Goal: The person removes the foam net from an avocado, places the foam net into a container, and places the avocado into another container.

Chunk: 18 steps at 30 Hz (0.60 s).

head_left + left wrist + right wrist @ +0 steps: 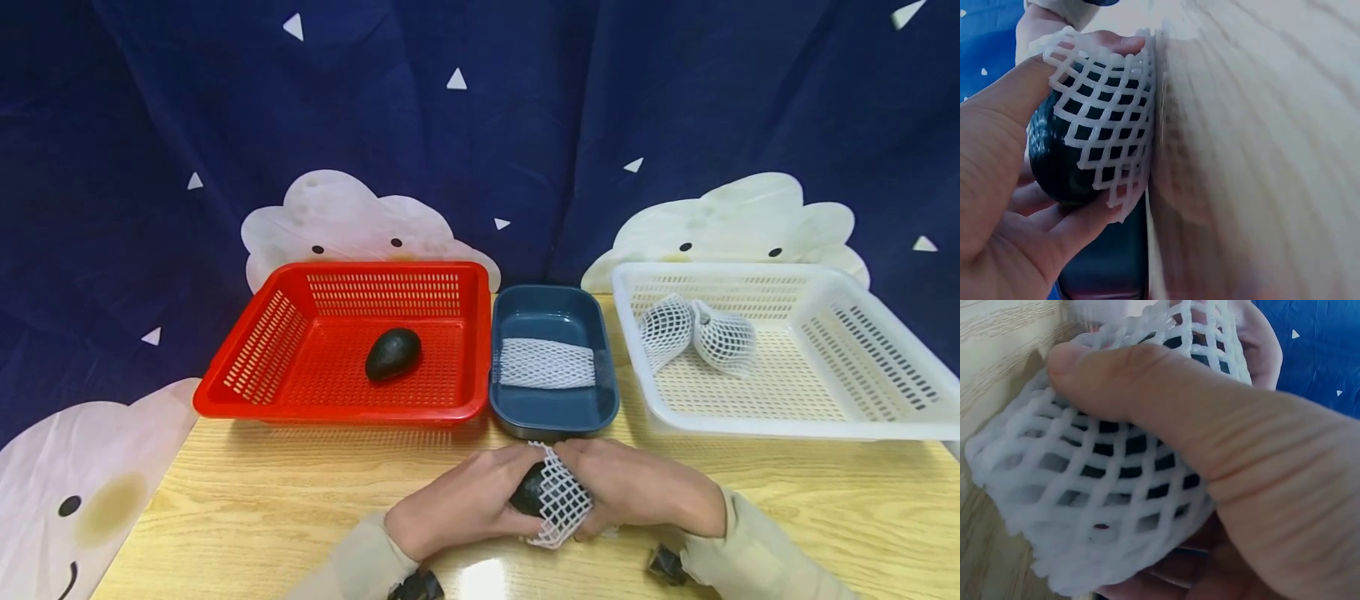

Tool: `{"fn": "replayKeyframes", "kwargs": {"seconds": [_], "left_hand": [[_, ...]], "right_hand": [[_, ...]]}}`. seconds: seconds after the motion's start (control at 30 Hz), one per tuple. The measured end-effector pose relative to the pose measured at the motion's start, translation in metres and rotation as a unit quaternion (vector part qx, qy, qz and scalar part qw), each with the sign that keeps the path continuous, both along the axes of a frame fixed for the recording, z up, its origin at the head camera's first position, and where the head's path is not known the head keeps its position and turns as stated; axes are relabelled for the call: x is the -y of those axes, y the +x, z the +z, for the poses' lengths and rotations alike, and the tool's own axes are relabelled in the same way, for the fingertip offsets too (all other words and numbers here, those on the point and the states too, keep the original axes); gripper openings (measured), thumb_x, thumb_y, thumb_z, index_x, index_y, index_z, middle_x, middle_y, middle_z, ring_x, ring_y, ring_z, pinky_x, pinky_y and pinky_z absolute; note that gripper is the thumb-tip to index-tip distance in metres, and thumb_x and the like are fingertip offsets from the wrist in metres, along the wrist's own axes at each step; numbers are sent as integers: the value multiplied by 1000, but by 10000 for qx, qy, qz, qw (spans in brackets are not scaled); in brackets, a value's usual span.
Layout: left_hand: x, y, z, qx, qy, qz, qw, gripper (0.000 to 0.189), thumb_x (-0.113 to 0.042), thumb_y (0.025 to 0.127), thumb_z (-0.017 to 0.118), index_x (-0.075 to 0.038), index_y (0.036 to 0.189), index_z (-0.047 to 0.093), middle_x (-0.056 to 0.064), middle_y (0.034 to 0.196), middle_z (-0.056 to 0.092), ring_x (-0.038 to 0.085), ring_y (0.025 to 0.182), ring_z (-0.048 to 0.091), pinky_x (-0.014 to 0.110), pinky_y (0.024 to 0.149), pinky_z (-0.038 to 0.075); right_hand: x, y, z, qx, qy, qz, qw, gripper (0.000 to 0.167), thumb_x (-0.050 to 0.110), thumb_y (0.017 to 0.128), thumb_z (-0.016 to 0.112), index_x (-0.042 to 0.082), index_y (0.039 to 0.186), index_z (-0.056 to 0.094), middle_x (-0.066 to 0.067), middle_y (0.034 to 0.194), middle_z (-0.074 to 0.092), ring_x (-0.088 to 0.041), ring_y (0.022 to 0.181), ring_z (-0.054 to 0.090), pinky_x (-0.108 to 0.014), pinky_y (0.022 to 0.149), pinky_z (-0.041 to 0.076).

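Observation:
Low over the front of the table, both hands hold a dark avocado point(527, 493) partly covered by a white foam net sleeve point(561, 500). My left hand point(468, 502) grips the bare end of the avocado, its thumb and fingers around it. In the left wrist view the avocado point(1054, 156) shows dark and glossy beside the net point(1107, 125). From the other side my right hand point(630, 490) grips the netted end. The right wrist view has its thumb lying across the net point(1104, 462), whose loose end extends past the fruit.
Behind the hands stands a blue tray point(551, 410) with a flat foam net point(547, 363) in it. A red basket point(337, 412) at left holds a bare avocado point(393, 353). The white basket point(750, 423) at right holds two netted fruits point(723, 340). A dark curtain point(525, 125) hangs behind.

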<state>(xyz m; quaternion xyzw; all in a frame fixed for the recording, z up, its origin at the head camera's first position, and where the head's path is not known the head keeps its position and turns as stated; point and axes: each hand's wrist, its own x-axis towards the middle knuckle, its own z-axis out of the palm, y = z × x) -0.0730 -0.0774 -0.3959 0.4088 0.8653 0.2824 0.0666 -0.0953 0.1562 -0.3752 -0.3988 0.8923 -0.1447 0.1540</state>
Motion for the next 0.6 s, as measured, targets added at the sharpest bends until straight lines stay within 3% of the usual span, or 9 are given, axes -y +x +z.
{"fn": "replayKeyframes", "kwargs": {"seconds": [0.3, 0.6], "left_hand": [[-2, 1, 2, 131, -153, 72, 9998, 57, -28, 87, 80, -11, 135, 53, -4, 121, 64, -2, 99, 58, 7, 86, 50], [-2, 2, 1, 111, -340, 111, 9993, 60, -35, 87, 82, -11, 132, 53, -5, 117, 62, -3, 96, 57, 7, 84, 50]], "right_hand": [[1, 0, 0, -192, 21, 135, 9997, 70, 28, 60, 98, 14, 119, 62, 2, 107, 72, -6, 96, 66, -30, 86, 59], [2, -2, -1, -227, -279, 331, 9988, 60, 27, 61, 96, 23, 115, 71, 13, 108, 74, 1, 97, 66, -26, 87, 59]]}}
